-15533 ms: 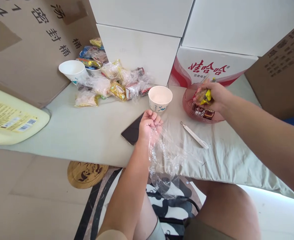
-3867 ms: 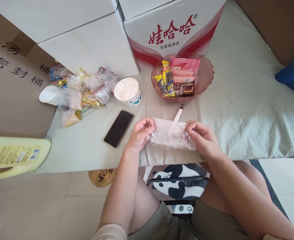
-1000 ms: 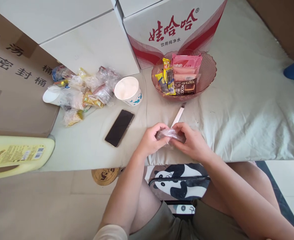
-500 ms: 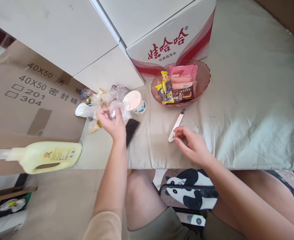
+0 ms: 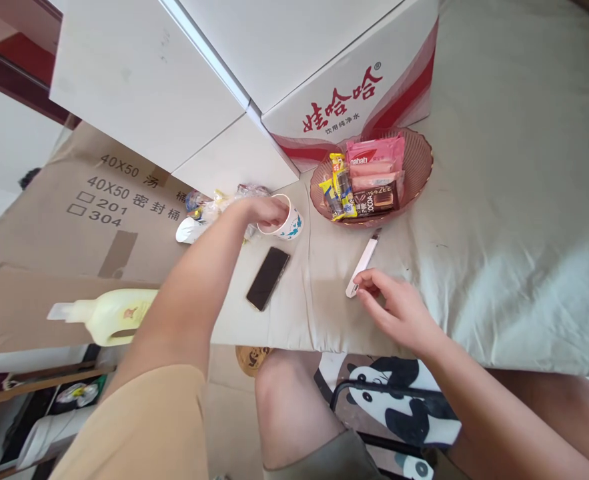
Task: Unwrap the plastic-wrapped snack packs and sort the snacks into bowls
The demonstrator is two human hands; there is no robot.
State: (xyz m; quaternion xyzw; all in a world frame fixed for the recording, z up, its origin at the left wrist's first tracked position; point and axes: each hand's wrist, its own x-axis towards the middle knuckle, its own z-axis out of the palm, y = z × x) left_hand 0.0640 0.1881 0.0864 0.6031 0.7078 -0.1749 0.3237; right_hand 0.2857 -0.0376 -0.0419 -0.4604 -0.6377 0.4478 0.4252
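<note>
My left hand (image 5: pixel 269 212) reaches over the rim of a white paper cup (image 5: pixel 292 227) with blue leaf print, its fingers dipping inside. Those fingertips are hidden, so what they hold, if anything, does not show. Crumpled clear plastic wrappers (image 5: pixel 219 208) lie behind and left of the cup, partly covered by my forearm. My right hand (image 5: pixel 391 303) hovers or rests at the lower end of a white box cutter (image 5: pixel 363 268), fingers loosely bent and thumb apart, with nothing between them. Between the two hands lies a black phone (image 5: pixel 268 279).
A pink ribbed bowl (image 5: pixel 417 167) holds several packaged snacks, in front of a white and red carton (image 5: pixel 344 107). A white spoon-like piece (image 5: pixel 189 230) lies by the brown carton (image 5: pixel 64 220). A yellow detergent bottle (image 5: pixel 111 317) is left of my arm.
My left hand has moved right, from the clear plastic wrappers into the paper cup. The phone is now fully uncovered. My right hand stays beside the box cutter. The view has shifted slightly.
</note>
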